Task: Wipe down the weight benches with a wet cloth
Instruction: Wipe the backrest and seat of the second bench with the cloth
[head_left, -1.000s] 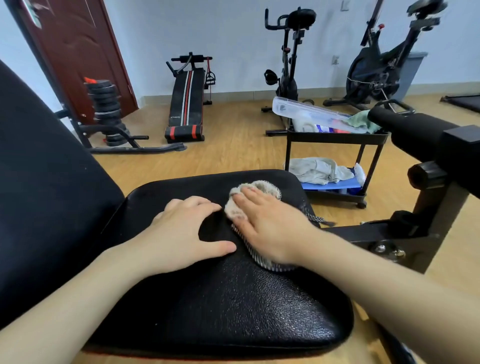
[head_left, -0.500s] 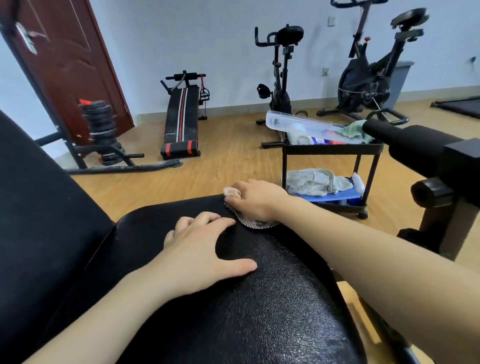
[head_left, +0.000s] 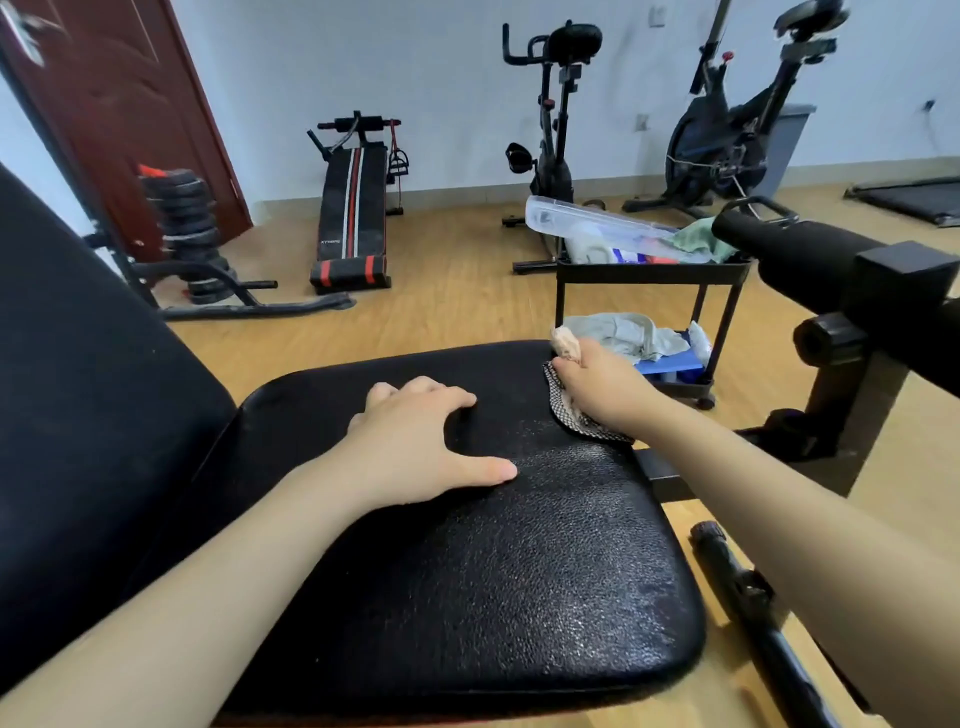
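Our left hand lies flat on the black, pebble-grained seat pad of the weight bench, with the fingers spread, the thumb stretched out to the right, and nothing held. Our right hand is at the pad's far right edge. Its fingers are curled round a bunched beige cloth with a black-and-white mesh side, and a tuft pokes up above the fist. The cloth is pressed against the pad there. The leather glistens below the hands (wetness or just the light, we cannot tell).

The black backrest rises at the left, and a black foam roller on the bench frame juts in from the right. Just beyond the pad stands a black two-tier cart carrying a clear plastic box on top and a grey rag on its lower shelf. Farther back on the wooden floor are a black sit-up board with red stripes, a stack of black weight plates and two exercise bikes by the wall.
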